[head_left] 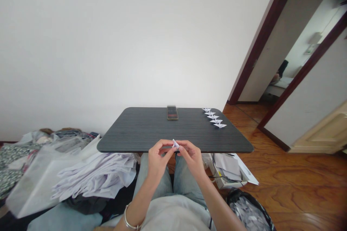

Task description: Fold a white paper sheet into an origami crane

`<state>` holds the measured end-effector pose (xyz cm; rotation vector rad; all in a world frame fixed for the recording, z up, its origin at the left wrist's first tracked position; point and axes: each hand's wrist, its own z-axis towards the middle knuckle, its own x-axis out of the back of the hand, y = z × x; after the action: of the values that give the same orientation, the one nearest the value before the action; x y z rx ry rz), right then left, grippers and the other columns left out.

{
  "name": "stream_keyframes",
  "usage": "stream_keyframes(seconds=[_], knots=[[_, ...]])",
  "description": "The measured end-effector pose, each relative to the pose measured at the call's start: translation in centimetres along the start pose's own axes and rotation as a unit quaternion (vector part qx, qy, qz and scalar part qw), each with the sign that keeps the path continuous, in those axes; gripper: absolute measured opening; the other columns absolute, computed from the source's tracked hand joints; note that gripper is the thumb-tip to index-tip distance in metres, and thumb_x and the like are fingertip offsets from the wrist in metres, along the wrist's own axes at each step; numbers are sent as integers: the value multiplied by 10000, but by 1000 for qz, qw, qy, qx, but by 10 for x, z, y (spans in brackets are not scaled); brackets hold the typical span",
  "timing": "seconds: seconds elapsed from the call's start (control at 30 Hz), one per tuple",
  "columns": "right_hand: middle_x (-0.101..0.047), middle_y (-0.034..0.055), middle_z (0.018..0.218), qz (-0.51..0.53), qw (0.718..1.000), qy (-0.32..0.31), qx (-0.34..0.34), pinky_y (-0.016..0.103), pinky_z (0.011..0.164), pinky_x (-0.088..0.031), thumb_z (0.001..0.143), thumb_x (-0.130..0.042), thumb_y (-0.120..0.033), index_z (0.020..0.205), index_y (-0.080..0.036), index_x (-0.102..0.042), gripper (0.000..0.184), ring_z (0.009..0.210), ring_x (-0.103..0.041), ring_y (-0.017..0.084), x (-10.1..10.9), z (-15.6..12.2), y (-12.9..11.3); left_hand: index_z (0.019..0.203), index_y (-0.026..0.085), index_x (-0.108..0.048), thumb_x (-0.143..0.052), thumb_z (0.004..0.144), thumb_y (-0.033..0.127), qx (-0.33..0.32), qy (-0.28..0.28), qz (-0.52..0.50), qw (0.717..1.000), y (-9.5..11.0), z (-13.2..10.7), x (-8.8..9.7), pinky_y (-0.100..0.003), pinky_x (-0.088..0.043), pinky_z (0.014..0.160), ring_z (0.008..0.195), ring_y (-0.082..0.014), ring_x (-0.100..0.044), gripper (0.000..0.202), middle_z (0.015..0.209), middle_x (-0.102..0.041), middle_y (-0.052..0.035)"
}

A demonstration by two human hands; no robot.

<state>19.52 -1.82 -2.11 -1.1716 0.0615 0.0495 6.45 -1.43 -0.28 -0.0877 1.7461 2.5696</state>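
Shirt (176, 214), folded paper (175, 145) — cranes (213, 117) beyond

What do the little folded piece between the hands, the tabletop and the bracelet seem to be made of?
Folded piece: probably thin paper, whitish and matte, judging by its sharp creased points.
Tabletop: perhaps laminate or wood, dark with fine streaks and a low sheen.
Bracelet: likely metal, from its smooth, silvery shine.

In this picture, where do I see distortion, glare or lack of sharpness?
Head view: the door frame slants strongly, probably from wide-angle distortion; head view: pale glare lies on the wooden floor, lower right; head view: fold details look soft on the folded paper and the paper cranes.
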Motion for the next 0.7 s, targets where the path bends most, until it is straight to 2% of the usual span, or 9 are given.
stream_keyframes(seconds=[0.3,0.5,0.7], knots=[[-708,60,893,51,999,-8,-16,283,631,-542,804,-593,-400,969,-205,-639,259,818,-660,206,-3,-1,-5,777,196,-681,-686,690,208,-30,4,46,998,2,0,-2,-308,-541,708,785,-196,-652,88,819,-687,-44],[-711,51,834,48,998,13,-35,295,607,-559,816,-554,-436,915,-200,-632,267,759,-671,207,-6,0,-6,811,215,-696,-638,740,216,-83,-7,124,989,0,-2,-1,-313,-513,713,751,-197,-653,92,821,-706,-50],[-711,13,683,80,995,36,-55,288,603,-556,780,-622,-385,846,-192,-595,205,668,-677,185,-8,2,-3,822,214,-679,-616,734,165,-153,15,196,968,-6,-1,0,-296,-473,722,752,-184,-620,119,802,-692,-42]])
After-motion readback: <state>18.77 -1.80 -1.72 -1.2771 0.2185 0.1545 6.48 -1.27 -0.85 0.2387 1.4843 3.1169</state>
